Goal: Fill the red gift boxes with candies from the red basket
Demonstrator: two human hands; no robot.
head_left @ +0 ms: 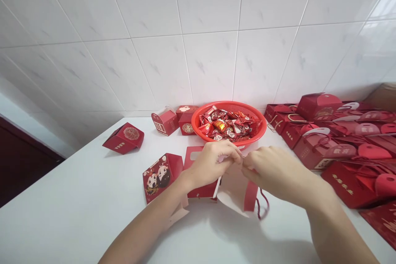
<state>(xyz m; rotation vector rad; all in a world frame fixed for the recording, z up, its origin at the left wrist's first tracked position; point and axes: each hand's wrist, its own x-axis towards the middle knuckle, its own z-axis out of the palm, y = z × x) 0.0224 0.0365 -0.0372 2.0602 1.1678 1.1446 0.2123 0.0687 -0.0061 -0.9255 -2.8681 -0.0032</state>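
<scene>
Basically, the left hand (210, 159) and right hand (272, 171) are clamped at the top of the open red gift box (233, 189), which sits just below them, nearer the right.

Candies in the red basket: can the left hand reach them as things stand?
Probably yes, once the left hand lets go of the gift box: candies lie uncovered in the basket just beyond.

Gold characters (342, 184) on right-hand box (355, 201), too small and blurred to read. No legible text elsewhere
</scene>
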